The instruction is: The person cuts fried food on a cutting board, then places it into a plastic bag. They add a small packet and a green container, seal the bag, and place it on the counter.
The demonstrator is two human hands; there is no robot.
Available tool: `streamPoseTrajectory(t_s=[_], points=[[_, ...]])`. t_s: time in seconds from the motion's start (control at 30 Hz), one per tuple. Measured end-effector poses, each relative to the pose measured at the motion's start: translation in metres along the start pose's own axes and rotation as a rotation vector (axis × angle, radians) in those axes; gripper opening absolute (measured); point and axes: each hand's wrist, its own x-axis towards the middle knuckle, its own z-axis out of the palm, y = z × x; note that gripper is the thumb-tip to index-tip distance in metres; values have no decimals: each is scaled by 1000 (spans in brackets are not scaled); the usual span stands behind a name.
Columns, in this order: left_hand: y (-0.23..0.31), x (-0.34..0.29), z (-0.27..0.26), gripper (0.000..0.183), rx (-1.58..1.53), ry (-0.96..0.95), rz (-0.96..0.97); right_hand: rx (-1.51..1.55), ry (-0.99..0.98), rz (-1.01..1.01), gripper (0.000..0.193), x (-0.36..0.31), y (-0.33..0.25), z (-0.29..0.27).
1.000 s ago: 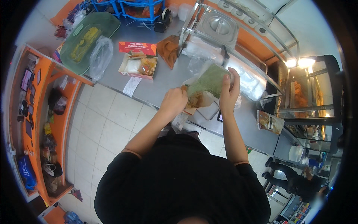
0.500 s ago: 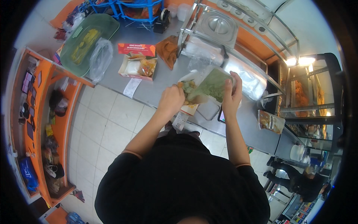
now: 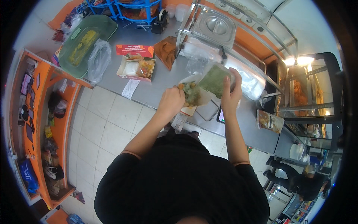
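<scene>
With bent fingers my left hand (image 3: 172, 100) grips the near-left edge of a light paper food wrapper (image 3: 204, 98). Inside the wrapper lies food (image 3: 192, 93), with green shreds over golden-brown pieces. My right hand (image 3: 232, 91) is closed around the right side of a see-through plastic tub (image 3: 214, 80) full of green shredded stuff. The tub is tilted toward the wrapper, its left edge close above the food. Part of a box shows under the wrapper; the rest is hidden.
An open red-and-white meal box (image 3: 137, 69) with rice stands left on the steel counter, beside a brown cloth (image 3: 166, 52) and a receipt (image 3: 131, 89). A metal rack (image 3: 261, 67) borders the right. A phone (image 3: 221, 115) and a grey lid-like tray (image 3: 207, 110) lie near the front edge.
More green shreds now lie over the food in the wrapper. Both hands keep nearly the same place and grip. The whole view has shifted slightly.
</scene>
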Motion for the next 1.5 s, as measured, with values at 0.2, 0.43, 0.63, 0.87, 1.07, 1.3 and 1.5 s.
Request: streamPoseTrajectory(t_s=[0.2, 0.43, 0.63, 0.87, 1.07, 1.3, 1.5], points=[[-3, 1, 2, 35, -13, -13, 0, -6, -48, 33, 33, -1, -1, 10], [-9, 3, 5, 32, -22, -15, 27, -57, -103, 45, 34, -9, -7, 15], [-29, 10, 12, 34, -37, -15, 47, 80, -94, 170, 35, -20, 8, 6], [-48, 23, 14, 38, -224, -164, -115, 822, 161, 861, 53, -30, 48, -6], [-34, 1, 10, 36, 102, 244, 27, 1217, 148, 1100, 69, -48, 61, -22], [6, -59, 103, 57, -325, -322, 425, 1126, 230, 851, 72, -68, 90, -155], [-10, 3, 205, 115, 897, -212, 644, 534, 310, 882, 62, -118, 176, -253]])
